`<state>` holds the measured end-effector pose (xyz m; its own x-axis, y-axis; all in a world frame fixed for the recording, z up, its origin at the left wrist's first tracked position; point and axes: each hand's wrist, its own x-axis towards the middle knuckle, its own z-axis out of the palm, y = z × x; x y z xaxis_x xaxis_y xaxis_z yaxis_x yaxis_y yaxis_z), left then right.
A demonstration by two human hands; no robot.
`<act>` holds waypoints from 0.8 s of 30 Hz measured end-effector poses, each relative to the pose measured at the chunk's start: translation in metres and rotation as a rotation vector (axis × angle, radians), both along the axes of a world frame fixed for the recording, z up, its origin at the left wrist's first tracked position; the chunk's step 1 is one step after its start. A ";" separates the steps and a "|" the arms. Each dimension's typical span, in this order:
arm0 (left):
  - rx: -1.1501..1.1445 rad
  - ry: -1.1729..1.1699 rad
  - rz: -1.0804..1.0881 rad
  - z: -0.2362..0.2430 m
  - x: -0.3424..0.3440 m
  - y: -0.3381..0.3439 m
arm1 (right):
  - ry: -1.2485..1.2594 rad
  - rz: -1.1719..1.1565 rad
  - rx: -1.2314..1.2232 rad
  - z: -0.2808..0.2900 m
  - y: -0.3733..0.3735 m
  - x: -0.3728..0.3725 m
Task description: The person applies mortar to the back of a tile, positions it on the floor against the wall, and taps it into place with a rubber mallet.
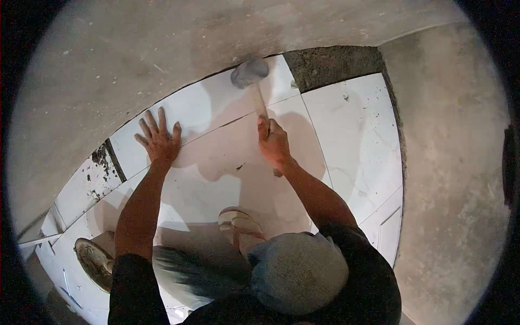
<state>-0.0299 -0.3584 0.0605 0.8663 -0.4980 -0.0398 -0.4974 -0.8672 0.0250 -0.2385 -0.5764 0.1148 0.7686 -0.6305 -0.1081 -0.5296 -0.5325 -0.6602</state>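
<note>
My left hand [160, 142] lies flat with its fingers spread on a narrow white tile [200, 111] along the far wall. My right hand [274, 143] is wrapped round the wooden handle of a mallet [250, 73]. Its grey head is over the same tile, close to the wall and slightly blurred. Whether the head touches the tile I cannot tell. Nearer to me a large white tile [211, 189] lies in shadow, with a thin joint between it and the narrow one.
Bare grey mortar [336, 65] fills a gap in the far right corner. A dark slot with crumbs borders the mortar-spotted tile [89, 176] at left. A round container [93, 264] stands by my left forearm. My sandalled foot [241, 221] is on the tiles. Concrete walls [452, 151] rise ahead and right.
</note>
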 end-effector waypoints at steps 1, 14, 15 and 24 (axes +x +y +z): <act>0.019 0.031 0.011 0.003 0.000 0.000 | 0.018 -0.148 0.103 0.001 0.005 0.000; 0.015 0.002 0.005 -0.004 0.001 0.003 | -0.079 -0.354 0.060 0.009 -0.017 0.006; 0.010 -0.003 0.000 -0.005 0.000 0.000 | -0.075 -0.361 0.059 0.000 -0.017 -0.001; 0.018 -0.009 0.006 0.000 -0.002 -0.003 | -0.021 -0.334 -0.059 -0.014 -0.038 -0.006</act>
